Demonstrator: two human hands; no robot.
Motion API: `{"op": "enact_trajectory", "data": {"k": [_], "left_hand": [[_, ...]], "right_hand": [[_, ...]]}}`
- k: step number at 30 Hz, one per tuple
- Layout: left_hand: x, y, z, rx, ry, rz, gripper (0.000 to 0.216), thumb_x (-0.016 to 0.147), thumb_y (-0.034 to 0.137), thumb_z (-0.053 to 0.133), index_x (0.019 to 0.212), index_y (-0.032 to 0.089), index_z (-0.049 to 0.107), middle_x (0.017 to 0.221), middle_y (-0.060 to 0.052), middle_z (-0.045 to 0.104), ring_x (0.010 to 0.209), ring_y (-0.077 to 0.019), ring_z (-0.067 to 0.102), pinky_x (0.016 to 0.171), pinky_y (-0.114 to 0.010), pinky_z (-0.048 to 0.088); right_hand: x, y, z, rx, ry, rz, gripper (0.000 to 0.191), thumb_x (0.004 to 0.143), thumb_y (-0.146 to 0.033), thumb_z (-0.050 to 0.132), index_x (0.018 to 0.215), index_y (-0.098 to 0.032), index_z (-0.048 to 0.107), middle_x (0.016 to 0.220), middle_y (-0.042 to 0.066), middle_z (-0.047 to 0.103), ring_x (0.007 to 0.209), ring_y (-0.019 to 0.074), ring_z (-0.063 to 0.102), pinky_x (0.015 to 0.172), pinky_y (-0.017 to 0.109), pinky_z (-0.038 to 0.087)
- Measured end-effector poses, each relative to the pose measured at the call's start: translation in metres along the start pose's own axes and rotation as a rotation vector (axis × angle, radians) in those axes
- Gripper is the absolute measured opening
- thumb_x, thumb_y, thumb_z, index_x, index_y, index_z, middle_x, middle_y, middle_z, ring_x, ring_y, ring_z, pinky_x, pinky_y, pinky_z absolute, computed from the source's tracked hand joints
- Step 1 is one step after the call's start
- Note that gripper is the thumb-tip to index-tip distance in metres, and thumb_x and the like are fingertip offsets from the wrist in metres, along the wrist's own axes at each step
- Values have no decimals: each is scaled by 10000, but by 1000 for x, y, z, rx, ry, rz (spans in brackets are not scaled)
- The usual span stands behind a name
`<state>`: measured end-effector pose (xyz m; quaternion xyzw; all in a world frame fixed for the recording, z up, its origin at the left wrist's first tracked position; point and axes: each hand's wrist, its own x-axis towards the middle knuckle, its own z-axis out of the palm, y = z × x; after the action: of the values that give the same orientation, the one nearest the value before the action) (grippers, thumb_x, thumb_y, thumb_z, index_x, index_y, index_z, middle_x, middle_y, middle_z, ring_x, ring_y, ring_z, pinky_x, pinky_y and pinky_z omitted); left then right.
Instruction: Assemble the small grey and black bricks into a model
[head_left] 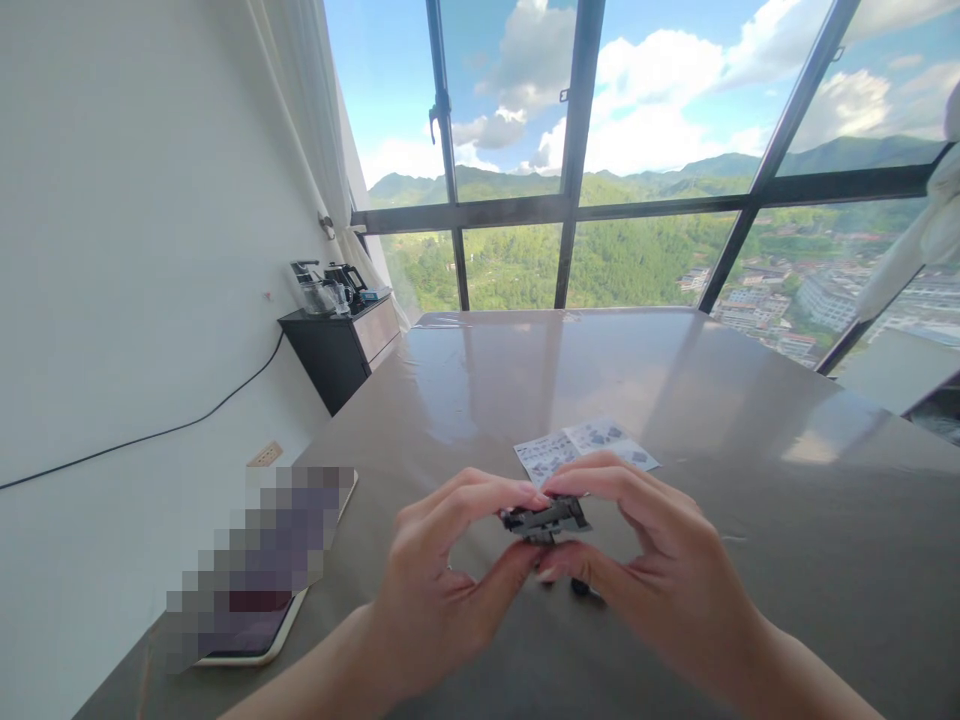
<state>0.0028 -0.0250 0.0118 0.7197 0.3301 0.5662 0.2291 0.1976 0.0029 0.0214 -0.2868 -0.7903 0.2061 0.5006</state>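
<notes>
Between my two hands, just above the table, is a small dark grey and black assembly point(549, 520) that looks like a partly built toy model of plastic pieces. My left hand point(454, 570) pinches its left end, thumb below and fingers on top. My right hand point(649, 545) grips the right end the same way, with the thumb underneath. A small black round piece point(580, 587) lies on the table below, partly hidden by my right thumb. Behind my hands lies a printed instruction sheet point(585, 446), its near edge covered by my fingers.
A phone or tablet point(289, 625) with a blurred screen rests at the left on the grey table point(480, 390). Beyond the table's far left edge stands a dark cabinet point(322, 350) with a glass kettle point(315, 295). Large windows point(645, 250) are behind the table.
</notes>
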Motion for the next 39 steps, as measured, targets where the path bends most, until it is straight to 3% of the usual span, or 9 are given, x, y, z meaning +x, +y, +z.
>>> {"op": "enact_trajectory", "data": {"k": [7, 12, 15, 18, 20, 23, 28, 39], "left_hand": [[2, 0, 2, -46, 71, -134, 374, 765, 70, 752, 1088, 250, 693, 1012, -55, 749, 937, -201, 700, 869, -308, 550], [15, -5, 2, -189, 233, -404, 319, 777, 239, 775, 1082, 200, 690, 954, -48, 725, 874, -177, 691, 814, -294, 565], [23, -12, 0, -290, 330, -576, 342, 743, 308, 795, 1036, 164, 692, 859, -27, 696, 736, -139, 665, 674, -252, 565], [27, -20, -2, -451, 407, -697, 340, 751, 321, 779, 1017, 136, 677, 752, -8, 665, 695, -130, 647, 637, -244, 559], [28, -23, -3, -526, 441, -760, 329, 739, 303, 784, 996, 131, 674, 756, -14, 673, 675, -124, 641, 609, -235, 550], [29, -25, -5, -577, 474, -812, 304, 719, 280, 797, 957, 132, 680, 778, -26, 689, 666, -118, 640, 587, -223, 540], [30, -23, -4, -581, 506, -842, 293, 719, 261, 794, 958, 135, 681, 798, -26, 690, 660, -112, 635, 587, -220, 540], [28, -28, -4, -619, 470, -877, 267, 753, 245, 768, 977, 135, 675, 831, -33, 676, 658, -101, 616, 576, -208, 529]], "right_hand": [[2, 4, -3, 215, -21, 204, 337, 833, -349, 764, 1141, -261, 658, 1019, 54, 724, 906, 213, 681, 815, 338, 564], [8, 14, -13, 138, 13, 341, 210, 911, -381, 647, 1024, -207, 683, 886, 51, 720, 787, 192, 670, 729, 324, 545], [7, 17, -12, -43, -153, 286, 118, 919, -295, 627, 921, -207, 706, 824, 33, 688, 747, 178, 622, 715, 314, 503], [1, 12, -1, -158, -387, 187, 132, 923, -169, 591, 918, -211, 716, 881, 42, 659, 817, 188, 602, 749, 318, 478], [-4, 5, 10, -206, -467, 131, 138, 906, -142, 619, 942, -223, 725, 940, 48, 651, 889, 204, 588, 793, 329, 466], [-10, -5, 28, -263, -533, 86, 124, 902, -197, 665, 994, -253, 727, 1001, 40, 653, 941, 216, 564, 847, 355, 440], [-19, -9, 51, -402, -580, -26, 82, 917, -223, 635, 867, -238, 698, 949, 17, 670, 887, 194, 548, 804, 352, 389], [-26, -5, 59, -586, -621, -66, 86, 882, -144, 628, 814, -194, 611, 889, 43, 655, 798, 219, 559, 703, 344, 346]]}}
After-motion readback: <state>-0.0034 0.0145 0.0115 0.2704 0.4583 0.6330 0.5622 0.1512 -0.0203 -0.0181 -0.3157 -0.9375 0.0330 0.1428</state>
